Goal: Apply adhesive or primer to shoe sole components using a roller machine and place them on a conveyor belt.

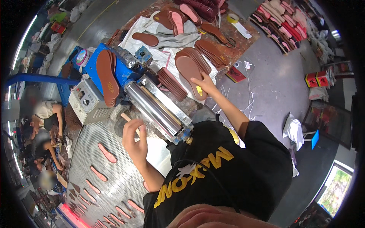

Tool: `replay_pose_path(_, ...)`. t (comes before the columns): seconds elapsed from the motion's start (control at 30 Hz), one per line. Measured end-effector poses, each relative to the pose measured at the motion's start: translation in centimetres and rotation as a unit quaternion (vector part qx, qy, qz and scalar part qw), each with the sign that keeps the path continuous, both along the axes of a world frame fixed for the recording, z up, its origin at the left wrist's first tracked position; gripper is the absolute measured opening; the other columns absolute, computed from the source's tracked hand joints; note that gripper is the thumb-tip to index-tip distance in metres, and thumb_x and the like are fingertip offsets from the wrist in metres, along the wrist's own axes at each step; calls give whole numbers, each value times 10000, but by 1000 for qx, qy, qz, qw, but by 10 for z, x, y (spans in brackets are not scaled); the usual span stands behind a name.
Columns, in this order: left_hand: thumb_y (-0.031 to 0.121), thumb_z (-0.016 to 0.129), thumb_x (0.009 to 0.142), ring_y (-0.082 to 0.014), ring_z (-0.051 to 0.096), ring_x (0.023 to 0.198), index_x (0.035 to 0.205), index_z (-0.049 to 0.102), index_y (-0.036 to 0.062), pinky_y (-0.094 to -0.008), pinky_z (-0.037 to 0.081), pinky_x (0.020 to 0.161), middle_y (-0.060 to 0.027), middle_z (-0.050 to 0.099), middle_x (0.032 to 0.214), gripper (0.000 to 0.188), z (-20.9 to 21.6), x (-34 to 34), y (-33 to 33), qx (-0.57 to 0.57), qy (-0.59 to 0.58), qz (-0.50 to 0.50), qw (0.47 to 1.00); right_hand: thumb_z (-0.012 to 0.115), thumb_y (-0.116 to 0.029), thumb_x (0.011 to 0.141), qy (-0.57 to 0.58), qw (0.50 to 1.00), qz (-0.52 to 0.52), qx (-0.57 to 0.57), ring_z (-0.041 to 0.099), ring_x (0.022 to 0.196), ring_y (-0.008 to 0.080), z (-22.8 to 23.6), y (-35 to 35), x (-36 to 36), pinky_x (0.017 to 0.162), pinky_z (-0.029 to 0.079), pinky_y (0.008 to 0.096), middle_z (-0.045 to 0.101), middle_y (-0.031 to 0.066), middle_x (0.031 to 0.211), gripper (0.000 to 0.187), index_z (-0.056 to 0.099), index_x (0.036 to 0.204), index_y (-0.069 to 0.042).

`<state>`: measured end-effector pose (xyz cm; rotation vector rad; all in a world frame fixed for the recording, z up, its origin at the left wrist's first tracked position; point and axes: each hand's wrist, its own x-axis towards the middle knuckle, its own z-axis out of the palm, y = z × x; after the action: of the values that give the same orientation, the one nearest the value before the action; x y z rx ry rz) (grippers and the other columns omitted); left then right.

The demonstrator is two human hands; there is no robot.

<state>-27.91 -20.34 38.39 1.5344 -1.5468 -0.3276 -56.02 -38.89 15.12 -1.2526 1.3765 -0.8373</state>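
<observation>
My left hand (135, 142) is closed beside the roller machine, its curled fingers around a thin pale wooden stick (126, 117). The stick's far part is partly hidden by the fingers. My right hand (204, 83) reaches out to a fanned stack of brown insoles (187, 68), thumb on the top one and fingers at its right edge. A yellow mark shows on that insole's heel. Between my hands lies the machine's shiny metal roller (154, 110). Another stack of brown insoles (107, 74) rests on the blue machine housing (94, 68).
A perforated metal conveyor (85, 142) at left carries pink insoles (107, 153) in rows. More brown insoles (173, 85) stand right of the roller. The worktable (243, 41) holds scissors (230, 42) and a tape roll (232, 18). Several people work at far left.
</observation>
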Motion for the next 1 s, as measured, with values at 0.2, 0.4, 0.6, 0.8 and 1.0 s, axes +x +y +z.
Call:
replay_pose_path(0.2, 132, 512, 902, -99, 437, 590, 788, 545, -15, -238, 360, 542, -45, 499, 640, 190, -102, 41, 51, 124, 72, 165, 976, 645, -524, 726, 122, 989, 77, 22, 540, 1082, 359, -53, -57, 16, 910, 422, 358, 527, 321, 1141, 872, 405, 1245, 134)
replay_pose_path(0.4, 151, 539, 883, -66, 396, 556, 773, 568, -21, -231, 339, 502, 6, 481, 602, 206, -209, 34, 115, 266, 173, 207, 925, 696, -407, 708, 312, 939, 38, -140, 586, 900, 418, -48, -43, 47, 759, 480, 454, 576, 304, 968, 648, 470, 1065, 84)
replay_pose_path(0.6, 175, 558, 880, -78, 465, 497, 846, 600, -21, -222, 369, 466, -12, 523, 581, 203, -241, 19, 137, 311, 274, 204, 887, 719, -361, 668, 323, 938, 77, -100, 565, 914, 425, -39, -13, 45, 799, 459, 447, 548, 296, 1011, 681, 456, 1104, 91)
replay_pose_path(0.8, 31, 454, 891, -101, 523, 607, 939, 576, -45, -229, 424, 579, -58, 580, 678, 152, -233, 29, 124, 268, 299, 156, 902, 735, -188, 617, 212, 936, 19, -279, 529, 952, 343, -7, -9, 19, 855, 420, 384, 540, 220, 995, 587, 533, 1137, -6)
replay_pose_path(1.0, 57, 614, 788, -172, 586, 950, 1067, 586, 8, -290, 451, 823, -89, 628, 1030, 285, -144, 40, 94, 208, 211, 141, 945, 726, -135, 645, 90, 912, 289, -276, 529, 1049, 314, 124, -4, -9, 921, 398, 367, 545, 171, 1172, 617, 526, 1222, -47)
